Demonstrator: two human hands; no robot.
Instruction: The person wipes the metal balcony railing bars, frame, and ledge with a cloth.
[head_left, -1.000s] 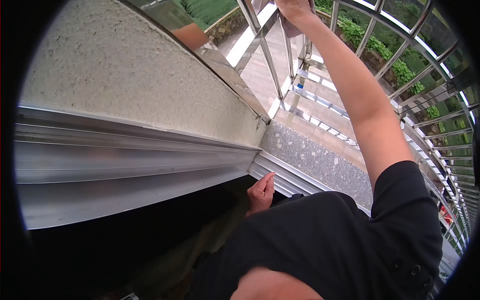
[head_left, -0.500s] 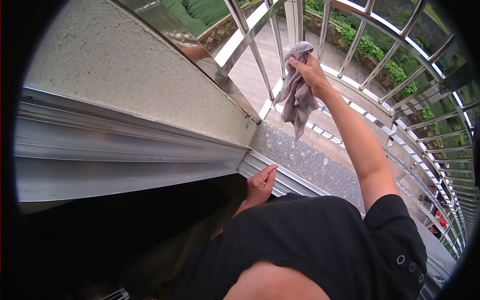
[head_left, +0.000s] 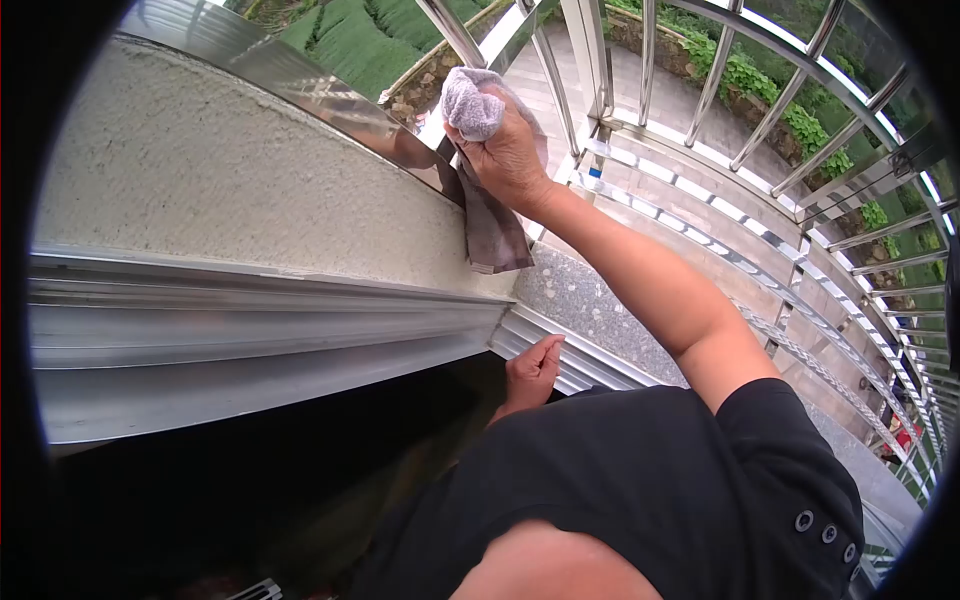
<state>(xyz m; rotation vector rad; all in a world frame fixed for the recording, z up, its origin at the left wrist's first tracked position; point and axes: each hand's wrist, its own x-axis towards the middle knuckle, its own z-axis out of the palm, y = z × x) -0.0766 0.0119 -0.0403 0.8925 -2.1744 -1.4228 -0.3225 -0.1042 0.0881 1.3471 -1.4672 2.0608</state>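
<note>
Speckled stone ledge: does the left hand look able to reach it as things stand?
Probably yes: the left hand is at the metal track, the speckled stone ledge lies just past that track, and nothing visible blocks the way.

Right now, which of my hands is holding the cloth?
Your right hand, higher in view, grips the cloth; your left hand, lower, beside your black shirt, shows none.

Cloth (head_left: 473, 104) was pale lilac-grey, sill (head_left: 570, 288) grey with white flecks, wall (head_left: 250, 180) cream, shirt (head_left: 600, 450) black, railing bars (head_left: 709, 88) silver.
</note>
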